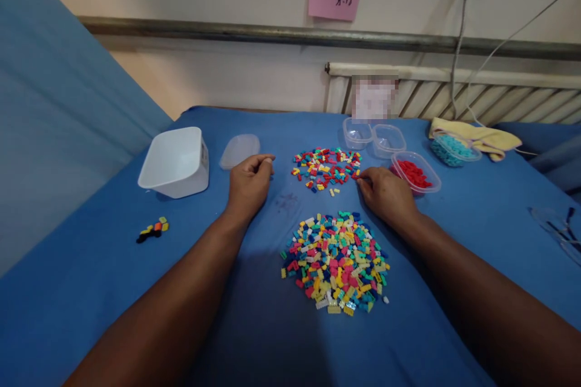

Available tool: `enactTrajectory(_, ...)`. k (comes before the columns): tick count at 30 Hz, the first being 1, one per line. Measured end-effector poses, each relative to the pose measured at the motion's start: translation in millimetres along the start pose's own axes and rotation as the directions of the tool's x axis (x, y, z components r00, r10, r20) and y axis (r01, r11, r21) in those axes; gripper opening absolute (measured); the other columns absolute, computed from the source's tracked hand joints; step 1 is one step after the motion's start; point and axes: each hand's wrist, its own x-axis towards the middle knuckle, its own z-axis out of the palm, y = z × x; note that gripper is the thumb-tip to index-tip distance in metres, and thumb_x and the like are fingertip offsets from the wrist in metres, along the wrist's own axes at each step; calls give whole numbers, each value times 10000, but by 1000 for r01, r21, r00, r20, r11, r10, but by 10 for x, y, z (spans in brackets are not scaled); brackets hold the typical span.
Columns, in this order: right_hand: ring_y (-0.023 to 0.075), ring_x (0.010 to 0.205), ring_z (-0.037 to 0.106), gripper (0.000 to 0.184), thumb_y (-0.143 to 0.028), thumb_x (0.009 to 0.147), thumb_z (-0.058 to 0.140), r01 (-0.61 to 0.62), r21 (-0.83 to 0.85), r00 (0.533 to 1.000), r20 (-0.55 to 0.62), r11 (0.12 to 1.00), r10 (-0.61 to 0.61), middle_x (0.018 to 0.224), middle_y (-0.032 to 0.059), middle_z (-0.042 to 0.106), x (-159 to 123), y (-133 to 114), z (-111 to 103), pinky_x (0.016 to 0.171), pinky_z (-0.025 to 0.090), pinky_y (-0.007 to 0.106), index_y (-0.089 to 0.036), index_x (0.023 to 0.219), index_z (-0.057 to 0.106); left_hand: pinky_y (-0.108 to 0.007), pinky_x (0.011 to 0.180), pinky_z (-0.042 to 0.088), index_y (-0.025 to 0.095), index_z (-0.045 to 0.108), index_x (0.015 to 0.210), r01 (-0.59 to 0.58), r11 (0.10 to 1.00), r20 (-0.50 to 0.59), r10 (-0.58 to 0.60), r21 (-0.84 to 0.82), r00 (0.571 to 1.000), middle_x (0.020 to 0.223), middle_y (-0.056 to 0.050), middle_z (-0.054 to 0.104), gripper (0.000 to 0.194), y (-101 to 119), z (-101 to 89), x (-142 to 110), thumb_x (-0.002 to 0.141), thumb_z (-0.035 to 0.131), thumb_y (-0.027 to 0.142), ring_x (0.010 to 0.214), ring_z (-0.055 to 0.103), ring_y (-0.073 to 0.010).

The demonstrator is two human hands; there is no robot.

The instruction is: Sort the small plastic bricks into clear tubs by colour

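A large pile of small coloured bricks (336, 261) lies on the blue cloth in front of me, with a smaller, flatter pile (325, 168) beyond it. My left hand (249, 180) rests left of the small pile, its fingers curled into a loose fist; what they hold, if anything, is hidden. At the right edge of that small pile, my right hand (385, 192) has its fingertips pinched among the bricks, beside a clear tub of red bricks (415, 173).
A white bin (175, 161) and a clear lid (239, 150) sit at the left; a few joined bricks (153, 230) lie nearer. Two empty clear tubs (373, 136), a tub of teal bricks (454, 149) and a yellow cloth (483, 136) stand at the back right, before a radiator.
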Motion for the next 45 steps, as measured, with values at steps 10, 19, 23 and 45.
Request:
enactTrajectory(10, 248, 890, 768, 294, -412, 1124, 556, 110, 147, 993, -54, 983, -103, 1019, 85, 833, -211, -175, -218, 766, 533, 354, -224, 1084, 778, -309, 721, 505, 188, 872, 1111, -7, 985, 170, -23, 173, 985, 857, -30, 791, 355, -26, 39, 20, 957, 645, 414, 795, 688, -200)
enactTrajectory(19, 359, 1166, 734, 307, -501, 1036, 653, -10, 70, 885, -463, 997, 41, 1147, 163, 808, -146, 800, -576, 1097, 561, 567, -231, 998, 794, -299, 627, 446, 176, 870, 1115, 51, 997, 177, -61, 61, 982, 824, -39, 774, 372, -13, -11, 51, 918, 688, 434, 694, 629, -172)
enactTrajectory(23, 366, 1208, 744, 356, -536, 981, 702, -140, 243, 890, -394, 960, 229, 1266, 172, 811, -111, 1094, -426, 1122, 568, 606, -215, 1078, 821, -305, 626, 448, 194, 876, 1112, 42, 996, 186, -56, 81, 981, 831, -47, 778, 372, -32, -13, 72, 923, 687, 453, 697, 630, -178)
enactTrajectory(45, 255, 834, 789, 372, -446, 1080, 618, 87, 409, 984, -180, 908, -14, 1000, 89, 858, -209, -94, -401, 771, 622, 384, -226, 1313, 809, -376, 920, 624, 223, 884, 1138, -197, 967, 368, 127, 160, 921, 997, -55, 861, 366, 49, 48, -140, 994, 636, 450, 898, 771, -245)
